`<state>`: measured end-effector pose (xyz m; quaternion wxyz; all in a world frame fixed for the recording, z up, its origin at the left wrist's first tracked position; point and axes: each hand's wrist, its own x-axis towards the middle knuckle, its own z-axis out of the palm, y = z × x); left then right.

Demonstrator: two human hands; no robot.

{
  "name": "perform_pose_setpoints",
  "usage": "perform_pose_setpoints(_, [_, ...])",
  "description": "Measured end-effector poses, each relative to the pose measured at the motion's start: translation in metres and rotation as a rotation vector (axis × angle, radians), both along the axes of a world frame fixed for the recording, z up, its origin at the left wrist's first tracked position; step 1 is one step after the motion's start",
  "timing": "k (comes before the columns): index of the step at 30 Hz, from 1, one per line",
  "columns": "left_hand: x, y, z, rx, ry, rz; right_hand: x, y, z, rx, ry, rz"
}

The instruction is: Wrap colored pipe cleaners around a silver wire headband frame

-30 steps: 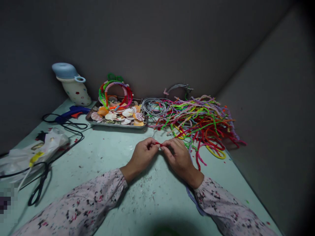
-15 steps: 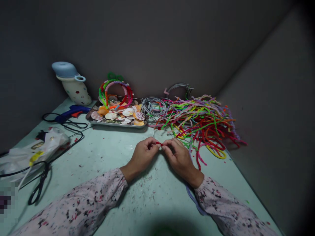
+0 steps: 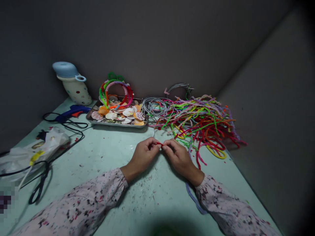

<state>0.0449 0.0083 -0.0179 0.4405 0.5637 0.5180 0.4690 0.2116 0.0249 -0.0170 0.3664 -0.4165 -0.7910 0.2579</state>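
My left hand point(image 3: 143, 155) and my right hand point(image 3: 179, 157) meet fingertip to fingertip over the pale green table point(image 3: 110, 154). Both are pinched on a short red pipe cleaner piece point(image 3: 159, 144) held between them. A thin grey wire point(image 3: 154, 132) runs from the pinch toward the back of the table. Just beyond my right hand lies a big heap of coloured pipe cleaners point(image 3: 197, 119). A lilac strip point(image 3: 193, 196) pokes out under my right wrist.
A metal tray of seashells point(image 3: 117, 118) with wrapped coloured rings point(image 3: 115, 93) stands at the back, beside grey wire coils point(image 3: 155, 106). A blue glue gun point(image 3: 72, 112), black cable point(image 3: 66, 131), plastic bag point(image 3: 31, 150), scissors point(image 3: 39, 186) and white-and-blue jug point(image 3: 72, 83) occupy the left. Grey walls close the back and right.
Hardly anything has moved. My fingers shift slightly on the red piece, and my right wrist has drawn a little to the right.
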Motion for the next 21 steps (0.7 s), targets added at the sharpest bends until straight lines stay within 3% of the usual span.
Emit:
perform_pose_setpoints(7, [0.0007, -0.0001, 0.0022, 0.006, -0.031, -0.006, -0.0008, 0.0010, 0.0013, 0.031, 0.016, -0.045])
perform_pose_setpoints(13, [0.0012, -0.0004, 0.0057, 0.005, -0.035, -0.111, 0.0007, 0.0014, 0.0003, 0.020, 0.032, -0.026])
perform_pose_setpoints(21, [-0.0021, 0.0029, 0.0047, -0.048, -0.185, -0.044, 0.0004, 0.0003, 0.0000, 0.105, 0.049, -0.060])
